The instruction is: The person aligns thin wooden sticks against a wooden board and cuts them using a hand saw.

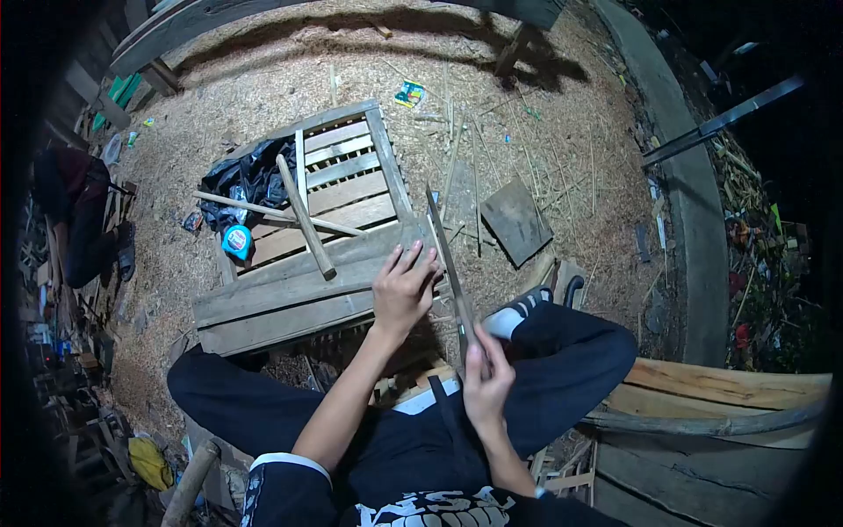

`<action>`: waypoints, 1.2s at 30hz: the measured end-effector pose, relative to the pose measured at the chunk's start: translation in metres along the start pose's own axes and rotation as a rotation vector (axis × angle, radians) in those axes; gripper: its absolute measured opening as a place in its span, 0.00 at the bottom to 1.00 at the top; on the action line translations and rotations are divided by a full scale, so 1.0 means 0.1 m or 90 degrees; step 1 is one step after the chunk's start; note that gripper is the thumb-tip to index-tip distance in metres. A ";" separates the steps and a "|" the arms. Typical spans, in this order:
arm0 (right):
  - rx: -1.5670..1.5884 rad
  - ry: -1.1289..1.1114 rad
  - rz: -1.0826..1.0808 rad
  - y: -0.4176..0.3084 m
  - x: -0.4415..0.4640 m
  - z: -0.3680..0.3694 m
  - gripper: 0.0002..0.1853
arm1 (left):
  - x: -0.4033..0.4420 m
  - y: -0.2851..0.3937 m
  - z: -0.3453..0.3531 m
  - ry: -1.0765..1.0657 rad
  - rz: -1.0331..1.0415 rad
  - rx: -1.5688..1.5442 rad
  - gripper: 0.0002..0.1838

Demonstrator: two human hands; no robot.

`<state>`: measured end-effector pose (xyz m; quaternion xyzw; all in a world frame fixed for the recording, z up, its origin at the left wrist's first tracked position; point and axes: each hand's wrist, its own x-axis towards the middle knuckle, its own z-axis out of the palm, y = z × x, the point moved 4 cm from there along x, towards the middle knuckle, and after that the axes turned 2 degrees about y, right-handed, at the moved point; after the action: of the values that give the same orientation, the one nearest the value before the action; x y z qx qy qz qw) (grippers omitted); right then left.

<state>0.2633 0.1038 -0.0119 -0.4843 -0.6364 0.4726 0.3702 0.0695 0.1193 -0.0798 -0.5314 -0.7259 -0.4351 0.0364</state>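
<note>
Tan ground: wood chips and loose thin strips, spread on every side of the slatted bench.
Slatted bench: bare grey wood, broad planks along the edge nearest the sitter, open slats behind them.
Other person: dark clothing, low down, well to the left of the bench.
Long blade: thin, seen nearly edge-on, running along the bench's right end with its tip away from the sitter; whether it touches the wood, I cannot tell.
Square board: dark, flat on the chips, right of the bench.
Black bag: crumpled plastic on the bench's far left part.
Round stick: on the bench, crossing over a paler, thinner stick.
Left hand: laid on the planks at the bench's right end, fingers slightly apart.
Right hand: nearer the sitter than the bench, fingers wrapped round the blade's near end.
Tape measure: blue, at the bench's left side, beside the bag.
</note>
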 end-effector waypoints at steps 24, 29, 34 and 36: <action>-0.036 -0.008 -0.032 0.03 0.20 0.10 0.18 | -0.02 -0.05 0.06 -0.002 0.007 -0.013 0.12; -0.025 -0.018 0.048 0.29 -0.27 -0.22 0.19 | 0.01 -0.03 0.02 0.003 0.013 -0.011 0.13; -0.062 0.014 -0.055 0.26 -0.04 -0.02 0.19 | 0.01 -0.06 0.07 0.012 0.011 0.003 0.16; -0.062 0.008 -0.037 0.23 -0.07 -0.08 0.19 | 0.03 -0.04 0.03 0.003 0.006 -0.018 0.16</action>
<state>0.2788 0.1006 -0.0316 -0.4861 -0.6700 0.4273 0.3635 0.0667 0.1237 -0.0825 -0.5339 -0.7172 -0.4466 0.0326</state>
